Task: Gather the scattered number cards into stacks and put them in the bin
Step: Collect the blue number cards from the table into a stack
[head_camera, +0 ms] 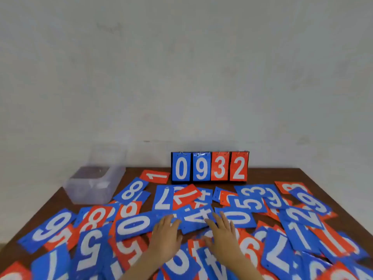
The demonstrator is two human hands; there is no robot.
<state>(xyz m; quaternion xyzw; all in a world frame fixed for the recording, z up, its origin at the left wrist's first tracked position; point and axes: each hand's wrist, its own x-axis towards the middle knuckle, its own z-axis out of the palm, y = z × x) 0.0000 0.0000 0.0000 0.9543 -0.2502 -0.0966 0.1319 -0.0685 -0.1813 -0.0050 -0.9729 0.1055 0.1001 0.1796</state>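
Note:
Several blue and red number cards lie scattered and overlapping across the brown table (314, 178). My left hand (166, 237) rests flat, fingers apart, on the pile beside a blue 0 card (134, 224). My right hand (222, 235) lies flat just right of it, fingers spread, touching a blue 4 card (196, 216). Neither hand holds a card. A clear plastic bin (92, 183) stands at the table's far left corner, apart from both hands.
A flip scoreboard (210, 166) reading 0932 stands upright at the back edge against the grey wall. A red 1 card (155, 176) lies between it and the bin. Cards cover most of the tabletop up to the near edge.

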